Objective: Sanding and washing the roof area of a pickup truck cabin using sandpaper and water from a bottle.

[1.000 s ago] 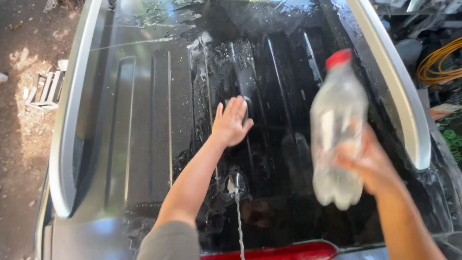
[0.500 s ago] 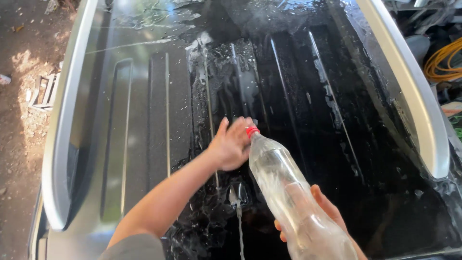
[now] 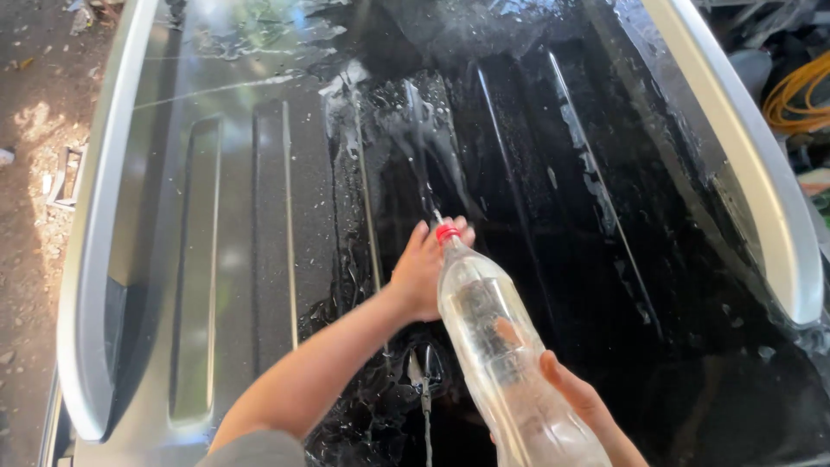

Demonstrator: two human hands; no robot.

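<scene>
Since half a second ago the bottle has barely shifted, red cap still at frame centre, but a thin jet of water now shoots from the cap toward the upper centre; a full second ago the bottle was held upright at the right, not squirting. Right hand, lower right, fingers wrapped around the bottle's lower body, squeezing it tilted up-left. Left hand lies at centre just beside the cap, palm down on the wet roof, fingers spread and flat, gripping nothing. Progress, as I judge it: centre and right of the black roof are wet and glossy, with foam streaks in the upper centre; the left third, by the grey rail, looks dry and dusty, so not yet reached. Bottle is mostly empty, little water showing near the bottom. Roughly half the panel wetted; left ribs and far top edge remain.
</scene>
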